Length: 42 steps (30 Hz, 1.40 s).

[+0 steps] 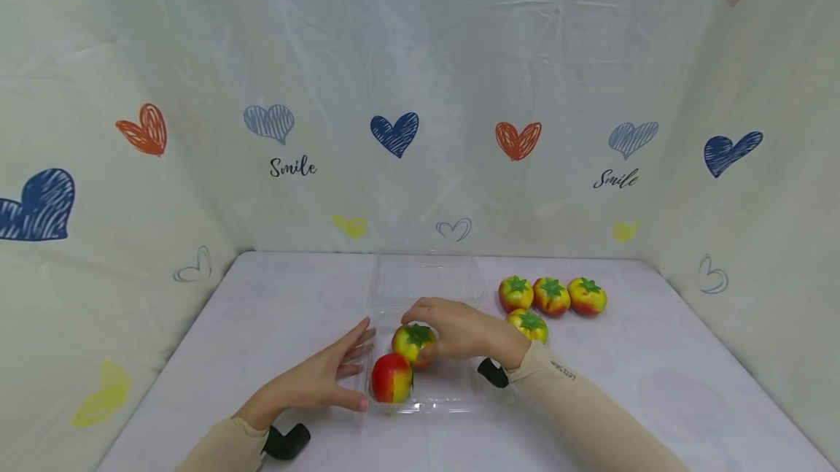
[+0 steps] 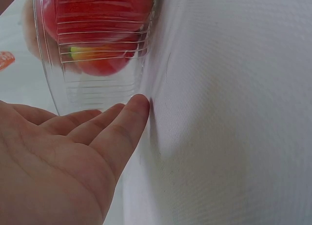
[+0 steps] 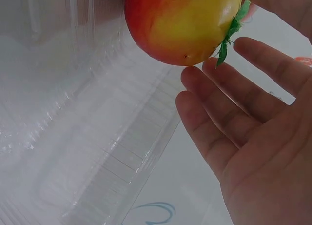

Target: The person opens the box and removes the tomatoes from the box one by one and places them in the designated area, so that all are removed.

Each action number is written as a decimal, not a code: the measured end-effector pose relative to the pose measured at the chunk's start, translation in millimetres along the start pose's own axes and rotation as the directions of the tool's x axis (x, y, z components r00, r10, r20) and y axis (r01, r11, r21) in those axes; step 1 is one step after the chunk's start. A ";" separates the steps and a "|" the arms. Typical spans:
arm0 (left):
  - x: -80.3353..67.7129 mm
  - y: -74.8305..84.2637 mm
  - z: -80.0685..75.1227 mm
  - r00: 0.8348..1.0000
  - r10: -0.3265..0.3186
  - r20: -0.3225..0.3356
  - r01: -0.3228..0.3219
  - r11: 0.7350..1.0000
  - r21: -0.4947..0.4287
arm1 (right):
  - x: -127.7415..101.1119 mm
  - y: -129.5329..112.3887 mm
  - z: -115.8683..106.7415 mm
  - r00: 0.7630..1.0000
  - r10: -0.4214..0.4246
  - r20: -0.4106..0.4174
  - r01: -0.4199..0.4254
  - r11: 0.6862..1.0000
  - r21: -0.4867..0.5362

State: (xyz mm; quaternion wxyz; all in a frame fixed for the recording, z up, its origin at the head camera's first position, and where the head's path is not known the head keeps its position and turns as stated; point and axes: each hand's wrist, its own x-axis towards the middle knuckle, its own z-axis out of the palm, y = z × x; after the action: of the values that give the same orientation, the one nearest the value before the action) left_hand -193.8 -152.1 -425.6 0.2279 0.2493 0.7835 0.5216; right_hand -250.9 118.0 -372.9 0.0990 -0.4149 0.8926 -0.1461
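Note:
A clear plastic clamshell tray lies open on the white table. Two red-and-yellow toy fruits with green tops sit in it. My right hand arches over the rear fruit. In the right wrist view that fruit sits just off the tips of my relaxed, nearly straight fingers, with the tray wall below. The front fruit lies on its side. My left hand rests flat with straight fingers at the tray's left wall, and the red fruit shows through the plastic.
Several more toy fruits stand in a group at the right rear of the table, one close to my right wrist. The tray's clear lid lies open behind it. Heart-printed cloth walls enclose the table on three sides.

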 end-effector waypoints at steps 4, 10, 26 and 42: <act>0.2 -0.3 -0.3 1.000 -0.002 -0.001 0.002 1.000 0.002 | -0.5 1.2 0.8 1.000 -0.025 -0.001 0.025 1.000 -0.001; 0.7 -0.2 -0.1 1.000 -0.006 -0.004 0.006 1.000 0.006 | -1.6 0.6 0.9 1.000 -0.027 0.009 0.027 1.000 0.006; 0.5 -0.3 -0.4 1.000 -0.001 0.000 0.001 1.000 0.013 | 1.3 1.8 4.4 0.999 0.003 0.036 -0.004 1.000 0.030; 0.7 -1.0 -0.8 1.000 0.023 0.002 -0.023 1.000 0.010 | 2.0 5.1 5.7 0.999 -0.014 0.042 0.011 0.997 0.078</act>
State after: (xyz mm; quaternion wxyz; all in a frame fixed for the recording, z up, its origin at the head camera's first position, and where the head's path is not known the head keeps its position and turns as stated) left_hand -195.0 -152.5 -426.3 0.2212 0.2598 0.7830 0.5201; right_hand -254.1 118.5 -380.1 0.1332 -0.4195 0.8812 -0.1722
